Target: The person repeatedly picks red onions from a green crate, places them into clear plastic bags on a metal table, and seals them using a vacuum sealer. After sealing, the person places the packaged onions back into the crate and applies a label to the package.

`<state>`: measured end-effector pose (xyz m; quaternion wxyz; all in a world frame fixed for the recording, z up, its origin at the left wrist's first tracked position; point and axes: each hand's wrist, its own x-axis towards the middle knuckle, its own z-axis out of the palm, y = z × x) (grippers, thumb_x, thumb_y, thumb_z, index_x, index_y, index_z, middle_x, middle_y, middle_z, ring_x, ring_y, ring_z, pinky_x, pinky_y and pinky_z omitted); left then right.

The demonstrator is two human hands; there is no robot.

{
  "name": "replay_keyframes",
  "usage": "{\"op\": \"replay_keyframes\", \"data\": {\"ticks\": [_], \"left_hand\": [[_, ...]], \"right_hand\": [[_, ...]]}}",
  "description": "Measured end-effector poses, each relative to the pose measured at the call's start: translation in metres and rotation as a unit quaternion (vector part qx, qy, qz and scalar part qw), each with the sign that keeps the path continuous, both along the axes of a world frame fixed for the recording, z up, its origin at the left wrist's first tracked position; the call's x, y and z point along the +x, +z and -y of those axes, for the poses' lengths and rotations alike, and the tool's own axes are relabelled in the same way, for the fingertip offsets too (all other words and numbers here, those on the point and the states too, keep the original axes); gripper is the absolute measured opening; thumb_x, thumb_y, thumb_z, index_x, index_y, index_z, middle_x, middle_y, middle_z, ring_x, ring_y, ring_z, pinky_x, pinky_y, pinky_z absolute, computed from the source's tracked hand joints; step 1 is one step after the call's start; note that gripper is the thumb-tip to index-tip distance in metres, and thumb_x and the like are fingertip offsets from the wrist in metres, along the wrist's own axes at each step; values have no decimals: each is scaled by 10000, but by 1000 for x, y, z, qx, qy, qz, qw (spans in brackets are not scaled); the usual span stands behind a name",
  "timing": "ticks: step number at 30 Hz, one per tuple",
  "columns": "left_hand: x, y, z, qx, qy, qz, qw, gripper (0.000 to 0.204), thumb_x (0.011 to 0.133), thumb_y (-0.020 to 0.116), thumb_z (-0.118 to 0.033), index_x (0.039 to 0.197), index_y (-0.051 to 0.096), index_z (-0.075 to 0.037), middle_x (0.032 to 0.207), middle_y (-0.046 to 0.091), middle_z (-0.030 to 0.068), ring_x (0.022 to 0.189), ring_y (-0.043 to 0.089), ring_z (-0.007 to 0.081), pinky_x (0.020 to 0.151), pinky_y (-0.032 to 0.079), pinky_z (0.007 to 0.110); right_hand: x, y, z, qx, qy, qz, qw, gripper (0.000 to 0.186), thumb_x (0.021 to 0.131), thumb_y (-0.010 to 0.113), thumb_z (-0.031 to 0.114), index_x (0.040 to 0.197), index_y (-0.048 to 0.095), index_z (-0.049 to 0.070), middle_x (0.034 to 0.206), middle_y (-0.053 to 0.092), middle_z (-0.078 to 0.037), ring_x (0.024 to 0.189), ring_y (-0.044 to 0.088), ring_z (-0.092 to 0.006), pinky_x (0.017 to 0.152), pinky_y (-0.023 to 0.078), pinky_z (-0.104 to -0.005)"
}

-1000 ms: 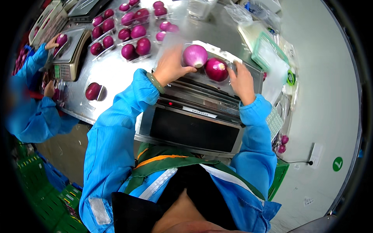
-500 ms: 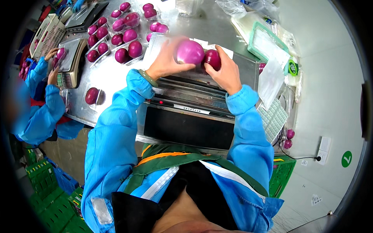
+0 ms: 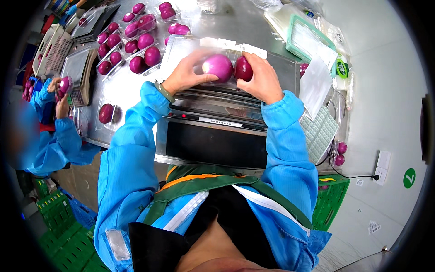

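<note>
Two red onions sit side by side in a clear plastic tray, held between my hands above a film-wrapping machine (image 3: 213,143). The left onion (image 3: 218,68) is larger and paler; the right onion (image 3: 244,69) is darker. My left hand (image 3: 188,74) grips the left end of the tray, thumb on the near side and fingers blurred behind. My right hand (image 3: 263,80) clasps the right end, its fingers curled over the darker onion. Under the far side of the tray, white labels (image 3: 224,43) show on the machine's top.
Several clear trays of red onions (image 3: 146,41) stand at the far left, and a lone tray with an onion (image 3: 106,113) lies nearer. A co-worker's hands (image 3: 62,106) hold onions beside a scale (image 3: 80,77). At the right are a green basket (image 3: 290,43) and green crate (image 3: 333,199).
My hands have brought the tray of onions slightly nearer to me and tilted it a little. The co-worker has drawn their onions off the scale toward themselves.
</note>
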<state>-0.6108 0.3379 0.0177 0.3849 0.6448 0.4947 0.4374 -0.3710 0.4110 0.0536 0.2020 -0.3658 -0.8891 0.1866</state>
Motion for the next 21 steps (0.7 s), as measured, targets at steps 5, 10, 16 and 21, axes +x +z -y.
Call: {"op": "replay_keyframes", "data": {"ticks": [5, 10, 16, 21], "left_hand": [[-18, 6, -14, -28, -93, -65, 993, 755, 769, 775, -332, 1413, 434, -132, 1461, 394, 143, 1344, 377, 303, 1109, 313, 413], [-8, 8, 22, 14, 69, -25, 997, 612, 835, 721, -238, 1369, 465, -83, 1382, 482, 132, 1290, 449, 241, 1033, 403, 402], [-12, 0, 98, -79, 271, -179, 943, 396, 809, 753, -242, 1086, 606, -2, 897, 699, 132, 720, 687, 220, 673, 537, 306], [25, -6, 59, -64, 201, -81, 974, 562, 823, 738, -180, 1282, 499, 39, 1046, 669, 186, 814, 665, 169, 703, 526, 285]], "right_hand": [[-5, 5, -2, -27, 31, 20, 999, 687, 650, 687, 204, 1292, 504, 40, 1243, 549, -174, 1158, 503, -375, 998, 401, -457], [44, 6, 13, -34, -32, -137, 990, 635, 707, 705, 206, 1296, 518, 65, 1333, 492, -221, 1252, 449, -372, 1056, 359, -424], [118, -24, 58, -72, -254, 53, 963, 304, 786, 713, 276, 921, 619, 20, 889, 674, -147, 861, 614, -333, 762, 456, -435], [62, -25, 32, -78, -243, -119, 960, 379, 873, 606, 284, 1125, 618, 2, 834, 685, -178, 774, 645, -366, 719, 491, -449]]}}
